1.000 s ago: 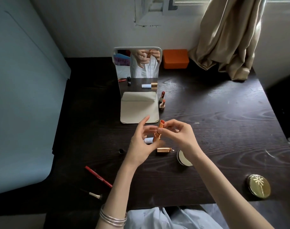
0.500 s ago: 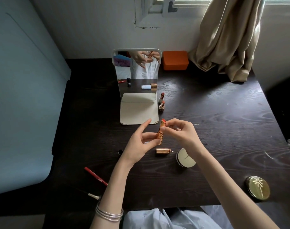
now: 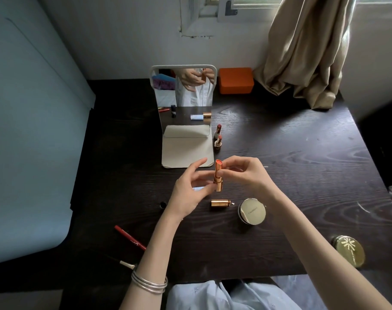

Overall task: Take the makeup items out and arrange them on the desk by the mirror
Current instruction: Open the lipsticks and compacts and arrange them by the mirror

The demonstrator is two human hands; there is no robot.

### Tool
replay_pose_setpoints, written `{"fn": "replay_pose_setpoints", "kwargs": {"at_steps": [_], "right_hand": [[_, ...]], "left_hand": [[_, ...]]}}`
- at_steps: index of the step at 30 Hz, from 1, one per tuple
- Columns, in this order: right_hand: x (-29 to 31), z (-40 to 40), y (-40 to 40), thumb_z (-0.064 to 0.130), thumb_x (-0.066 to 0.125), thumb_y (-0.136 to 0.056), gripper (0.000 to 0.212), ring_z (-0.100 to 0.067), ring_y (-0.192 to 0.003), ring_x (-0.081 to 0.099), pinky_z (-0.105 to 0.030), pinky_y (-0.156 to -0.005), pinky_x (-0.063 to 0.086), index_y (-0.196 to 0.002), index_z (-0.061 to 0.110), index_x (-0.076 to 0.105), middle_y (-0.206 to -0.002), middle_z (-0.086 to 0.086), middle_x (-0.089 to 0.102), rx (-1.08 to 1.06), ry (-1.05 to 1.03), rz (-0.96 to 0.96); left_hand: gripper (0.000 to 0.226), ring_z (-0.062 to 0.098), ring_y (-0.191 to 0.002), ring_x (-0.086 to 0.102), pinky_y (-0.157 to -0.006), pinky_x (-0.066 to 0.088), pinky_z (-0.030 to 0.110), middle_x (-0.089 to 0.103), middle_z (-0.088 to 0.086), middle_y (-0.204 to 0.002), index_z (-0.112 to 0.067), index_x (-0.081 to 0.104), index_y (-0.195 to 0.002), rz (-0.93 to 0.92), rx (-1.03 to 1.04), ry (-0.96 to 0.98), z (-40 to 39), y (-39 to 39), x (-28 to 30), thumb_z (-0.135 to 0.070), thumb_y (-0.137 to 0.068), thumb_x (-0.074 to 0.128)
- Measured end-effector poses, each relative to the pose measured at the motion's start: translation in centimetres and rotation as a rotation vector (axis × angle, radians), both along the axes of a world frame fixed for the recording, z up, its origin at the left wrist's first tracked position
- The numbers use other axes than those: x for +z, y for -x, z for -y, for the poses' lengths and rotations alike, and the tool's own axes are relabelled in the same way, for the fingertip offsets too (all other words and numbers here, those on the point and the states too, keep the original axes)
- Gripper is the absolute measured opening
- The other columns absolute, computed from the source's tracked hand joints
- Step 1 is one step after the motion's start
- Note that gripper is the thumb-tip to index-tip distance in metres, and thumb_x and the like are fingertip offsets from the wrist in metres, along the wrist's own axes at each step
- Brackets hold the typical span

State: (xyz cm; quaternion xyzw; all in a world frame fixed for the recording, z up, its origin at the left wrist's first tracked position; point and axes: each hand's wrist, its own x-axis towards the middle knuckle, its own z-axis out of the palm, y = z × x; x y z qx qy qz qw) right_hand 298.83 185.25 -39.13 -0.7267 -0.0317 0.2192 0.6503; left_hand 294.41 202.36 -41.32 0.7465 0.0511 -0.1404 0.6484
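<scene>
An uncapped gold lipstick (image 3: 218, 176) with an orange tip stands upright above the dark desk (image 3: 302, 175), held between both hands. My left hand (image 3: 188, 190) pinches its lower barrel; my right hand (image 3: 246, 175) pinches its upper part. Its gold cap (image 3: 219, 202) lies on the desk just below. Two more open lipsticks (image 3: 218, 137) stand upright by the right edge of the folding mirror (image 3: 184, 97). A pale blue tube (image 3: 198, 188) is mostly hidden behind my left hand.
A round gold compact (image 3: 252, 211) lies right of the cap and another gold compact (image 3: 349, 253) sits near the desk's front right edge. A red pencil (image 3: 129, 237), a small brush (image 3: 125, 263) and a dark cap (image 3: 162, 204) lie front left. An orange box (image 3: 235, 80) and a curtain (image 3: 306, 52) stand behind.
Both hands carried the lipstick slightly away from me toward the mirror and tipped it upright. The round compact, earlier half hidden by my right wrist, now shows fully.
</scene>
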Motion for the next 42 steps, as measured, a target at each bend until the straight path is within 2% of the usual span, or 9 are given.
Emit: {"fn": "replay_pose_setpoints", "kwargs": {"at_steps": [2, 6, 9, 12, 18, 28, 34, 39, 42], "right_hand": [[0.1, 0.2, -0.4, 0.012, 0.076, -0.074, 0.011, -0.009, -0.077, 0.067, -0.017, -0.072, 0.048, -0.082, 0.019, 0.073, -0.078, 0.002, 0.072, 0.032, 0.004, 0.012], [0.2, 0.3, -1.1, 0.013, 0.075, -0.075, 0.014, -0.014, -0.082, 0.068, -0.021, -0.078, 0.051, -0.089, 0.016, 0.074, -0.086, -0.005, 0.074, 0.053, -0.007, 0.022], [0.4, 0.3, -1.7, 0.008, 0.074, -0.076, 0.014, -0.015, -0.083, 0.068, -0.022, -0.079, 0.052, -0.09, 0.012, 0.073, -0.089, -0.01, 0.074, 0.056, -0.005, 0.014], [0.3, 0.2, -2.1, 0.008, 0.076, -0.074, 0.012, -0.014, -0.079, 0.068, -0.024, -0.079, 0.053, -0.085, 0.012, 0.074, -0.085, -0.008, 0.074, 0.046, 0.039, 0.013], [0.2, 0.1, -2.3, 0.008, 0.076, -0.074, 0.011, -0.011, -0.074, 0.067, -0.018, -0.072, 0.05, -0.083, 0.011, 0.073, -0.078, -0.003, 0.073, 0.024, 0.047, 0.001], [-0.1, -0.4, -1.8, 0.008, 0.079, -0.071, 0.01, -0.012, -0.073, 0.069, -0.018, -0.069, 0.05, -0.079, 0.012, 0.074, -0.075, -0.003, 0.074, -0.024, 0.034, 0.005], [0.1, -0.1, -2.2, 0.01, 0.078, -0.072, 0.01, -0.01, -0.072, 0.068, -0.016, -0.068, 0.049, -0.081, 0.011, 0.074, -0.075, -0.001, 0.074, -0.027, 0.02, -0.01], [-0.2, -0.3, -2.5, 0.008, 0.079, -0.07, 0.012, -0.008, -0.07, 0.067, -0.014, -0.066, 0.048, -0.081, 0.008, 0.073, -0.073, 0.0, 0.073, -0.045, 0.022, -0.01], [-0.6, -0.3, -2.7, 0.01, 0.079, -0.07, 0.013, -0.009, -0.072, 0.067, -0.015, -0.068, 0.048, -0.082, 0.007, 0.074, -0.075, -0.002, 0.073, -0.06, 0.03, -0.009]], "left_hand": [[0.062, 0.005, -0.099, 0.066, -0.087, 0.05, 0.02, 0.071, -0.004, -0.107, -0.026, 0.042, -0.133, 0.021, -0.001, -0.016, 0.0, -0.2, 0.0, -0.012, -0.08, 0.071], [0.062, 0.007, -0.098, 0.067, -0.095, 0.047, 0.027, 0.073, -0.003, -0.098, -0.021, 0.045, -0.128, 0.031, 0.011, -0.021, -0.2, -1.1, 0.0, -0.01, -0.075, 0.075], [0.062, 0.009, -0.092, 0.069, -0.087, 0.05, 0.02, 0.072, 0.0, -0.096, -0.015, 0.045, -0.126, 0.024, 0.012, 0.002, -0.6, -2.0, 0.1, -0.003, -0.073, 0.076], [0.063, 0.005, -0.088, 0.068, -0.083, 0.05, 0.015, 0.07, -0.004, -0.091, -0.016, 0.047, -0.125, 0.046, -0.006, -0.042, -0.5, -2.5, 0.0, -0.003, -0.071, 0.077], [0.07, 0.004, -0.091, 0.068, -0.087, 0.049, 0.014, 0.07, -0.005, -0.098, -0.019, 0.044, -0.132, 0.051, -0.015, -0.042, -0.1, -2.6, -0.4, -0.007, -0.072, 0.077], [0.066, 0.008, -0.089, 0.067, -0.091, 0.048, 0.025, 0.072, -0.002, -0.084, -0.022, 0.05, -0.119, 0.069, 0.039, -0.106, 0.4, -2.9, -1.0, -0.016, -0.063, 0.085], [0.071, 0.006, -0.094, 0.067, -0.084, 0.051, 0.016, 0.067, -0.005, -0.106, -0.021, 0.039, -0.137, -0.007, -0.03, 0.057, -0.1, -2.8, -0.5, -0.006, -0.076, 0.073], [0.071, 0.007, -0.087, 0.069, -0.084, 0.051, 0.017, 0.073, -0.002, -0.089, -0.018, 0.046, -0.128, 0.039, 0.036, -0.032, 0.2, -3.3, -0.7, -0.01, -0.067, 0.081], [0.073, 0.009, -0.087, 0.068, -0.087, 0.05, 0.02, 0.073, 0.0, -0.089, -0.017, 0.048, -0.128, 0.039, 0.047, -0.055, 0.6, -3.8, -1.1, -0.012, -0.064, 0.084]]}}
